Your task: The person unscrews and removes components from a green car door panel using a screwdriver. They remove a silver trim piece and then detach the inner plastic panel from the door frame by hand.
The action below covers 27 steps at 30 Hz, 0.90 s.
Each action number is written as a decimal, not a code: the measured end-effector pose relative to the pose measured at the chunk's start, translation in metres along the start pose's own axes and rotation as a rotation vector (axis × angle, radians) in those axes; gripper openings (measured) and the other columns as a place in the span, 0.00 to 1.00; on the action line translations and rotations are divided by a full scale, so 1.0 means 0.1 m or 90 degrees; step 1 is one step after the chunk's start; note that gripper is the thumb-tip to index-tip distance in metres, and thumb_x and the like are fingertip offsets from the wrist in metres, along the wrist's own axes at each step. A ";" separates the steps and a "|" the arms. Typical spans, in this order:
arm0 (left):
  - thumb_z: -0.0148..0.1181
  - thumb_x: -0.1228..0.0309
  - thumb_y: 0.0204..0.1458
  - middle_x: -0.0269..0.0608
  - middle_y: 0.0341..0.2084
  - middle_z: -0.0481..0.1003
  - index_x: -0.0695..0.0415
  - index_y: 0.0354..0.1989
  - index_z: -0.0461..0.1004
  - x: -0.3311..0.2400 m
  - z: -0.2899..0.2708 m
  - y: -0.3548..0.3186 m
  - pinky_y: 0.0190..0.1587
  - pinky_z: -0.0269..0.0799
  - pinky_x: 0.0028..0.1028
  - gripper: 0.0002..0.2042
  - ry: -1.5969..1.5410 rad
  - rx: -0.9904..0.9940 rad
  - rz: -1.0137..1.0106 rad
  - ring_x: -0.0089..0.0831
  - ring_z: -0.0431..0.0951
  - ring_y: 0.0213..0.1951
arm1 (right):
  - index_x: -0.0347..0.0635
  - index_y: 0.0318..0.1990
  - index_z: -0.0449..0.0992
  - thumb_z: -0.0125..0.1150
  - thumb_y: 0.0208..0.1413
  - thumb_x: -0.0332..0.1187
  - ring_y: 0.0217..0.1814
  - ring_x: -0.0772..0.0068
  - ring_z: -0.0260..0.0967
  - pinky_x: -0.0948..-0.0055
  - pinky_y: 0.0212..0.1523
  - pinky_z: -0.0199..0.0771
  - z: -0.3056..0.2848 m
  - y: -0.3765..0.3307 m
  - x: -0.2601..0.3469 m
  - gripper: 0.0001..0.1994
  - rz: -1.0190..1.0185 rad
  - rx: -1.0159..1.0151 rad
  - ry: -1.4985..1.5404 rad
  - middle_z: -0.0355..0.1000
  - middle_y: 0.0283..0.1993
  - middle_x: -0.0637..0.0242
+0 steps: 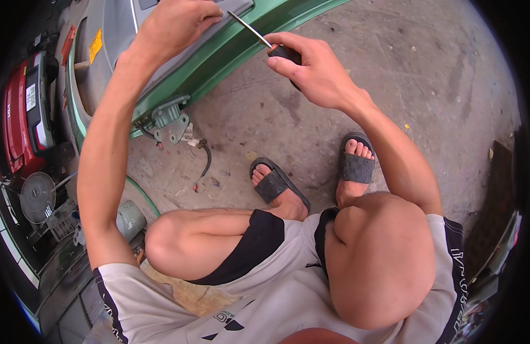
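My right hand (316,71) is closed around the dark handle of a screwdriver (250,28). Its metal shaft points up and left, with the tip just short of my left hand (176,28). The fingers of that left hand are pinched together over the grey inner trim of a green car door (225,71); whatever they may hold is too small or hidden to make out. A metal hinge (170,120) sticks out of the door's near edge, and a dark wire with a connector (205,157) hangs beside it.
The door lies across the concrete floor (402,74) in front of my sandalled feet. A red car (15,114) stands at the far left, with a fan (37,196) nearer. A thin green hose (141,195) runs by my left knee. Dark clutter lines the right edge.
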<state>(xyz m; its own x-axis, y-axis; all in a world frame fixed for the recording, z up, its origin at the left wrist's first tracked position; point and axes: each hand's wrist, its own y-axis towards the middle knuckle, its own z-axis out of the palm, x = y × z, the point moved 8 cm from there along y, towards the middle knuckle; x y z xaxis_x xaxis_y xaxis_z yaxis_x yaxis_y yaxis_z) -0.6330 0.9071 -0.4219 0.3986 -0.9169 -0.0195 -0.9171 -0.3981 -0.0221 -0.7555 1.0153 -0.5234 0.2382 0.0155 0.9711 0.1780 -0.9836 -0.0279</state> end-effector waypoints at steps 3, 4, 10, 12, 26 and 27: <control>0.65 0.72 0.54 0.43 0.31 0.80 0.59 0.37 0.83 -0.02 -0.02 0.02 0.38 0.77 0.37 0.06 -0.005 0.013 -0.009 0.45 0.81 0.34 | 0.37 0.56 0.77 0.59 0.59 0.38 0.39 0.56 0.76 0.60 0.43 0.74 0.01 0.03 -0.01 0.21 0.005 0.004 0.028 0.79 0.38 0.52; 0.66 0.73 0.53 0.44 0.31 0.80 0.59 0.37 0.83 -0.01 -0.02 0.02 0.37 0.77 0.37 0.06 -0.006 0.016 -0.023 0.45 0.81 0.33 | 0.37 0.56 0.77 0.59 0.58 0.38 0.38 0.58 0.76 0.60 0.42 0.74 0.04 0.04 -0.02 0.21 0.019 0.016 0.034 0.79 0.38 0.53; 0.67 0.74 0.50 0.42 0.29 0.80 0.59 0.35 0.84 -0.06 -0.03 -0.04 0.35 0.76 0.36 0.05 -0.029 -0.068 -0.058 0.44 0.81 0.31 | 0.37 0.56 0.76 0.60 0.58 0.38 0.32 0.61 0.73 0.63 0.39 0.73 0.06 0.00 -0.02 0.21 0.047 0.009 0.070 0.76 0.31 0.56; 0.67 0.74 0.50 0.42 0.29 0.80 0.59 0.34 0.83 -0.05 -0.01 -0.09 0.34 0.76 0.35 0.05 -0.029 -0.091 -0.071 0.43 0.81 0.30 | 0.37 0.56 0.76 0.61 0.58 0.38 0.32 0.62 0.72 0.63 0.38 0.72 0.11 -0.01 -0.02 0.21 0.040 -0.002 0.080 0.76 0.31 0.56; 0.74 0.80 0.42 0.39 0.34 0.79 0.60 0.25 0.73 -0.09 0.02 -0.33 0.27 0.75 0.27 0.11 -0.070 -0.405 -0.093 0.27 0.81 0.27 | 0.38 0.55 0.77 0.62 0.59 0.39 0.30 0.61 0.72 0.62 0.36 0.72 0.18 -0.09 0.04 0.20 0.073 -0.036 0.112 0.75 0.29 0.56; 0.74 0.80 0.42 0.40 0.36 0.78 0.60 0.25 0.72 -0.09 0.02 -0.33 0.26 0.75 0.26 0.12 -0.067 -0.397 -0.081 0.25 0.80 0.27 | 0.38 0.57 0.76 0.62 0.60 0.38 0.30 0.70 0.69 0.67 0.34 0.71 0.18 -0.10 0.03 0.20 0.084 -0.025 0.117 0.75 0.32 0.62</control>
<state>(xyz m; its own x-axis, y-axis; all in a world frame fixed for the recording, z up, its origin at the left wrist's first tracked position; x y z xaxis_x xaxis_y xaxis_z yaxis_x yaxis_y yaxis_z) -0.6067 0.9283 -0.4232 0.4753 -0.8664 -0.1532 -0.6847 -0.4736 0.5540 -0.7390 1.0284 -0.5242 0.0783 -0.1437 0.9865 0.1193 -0.9811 -0.1524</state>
